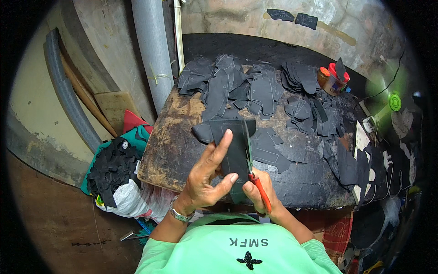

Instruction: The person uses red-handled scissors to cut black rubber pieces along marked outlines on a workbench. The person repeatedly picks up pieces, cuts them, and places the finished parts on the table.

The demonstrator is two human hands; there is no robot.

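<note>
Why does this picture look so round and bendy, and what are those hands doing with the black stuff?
The picture comes from a wide-angle camera worn on a person's head, looking down, so straight edges curve near the rim. There is no machine: these are the person's own two hands. The left hand holds a dark flat cut piece. The right hand grips scissors with red handles, blades against that piece. On the worn, stained worktable lie heaps of similar dark cut pieces and jars with red lids. A bag of black scraps sits beside the table.

L hand (207, 176) fingers spread, pinching; R hand (259, 189) clenched, both raised.
</note>
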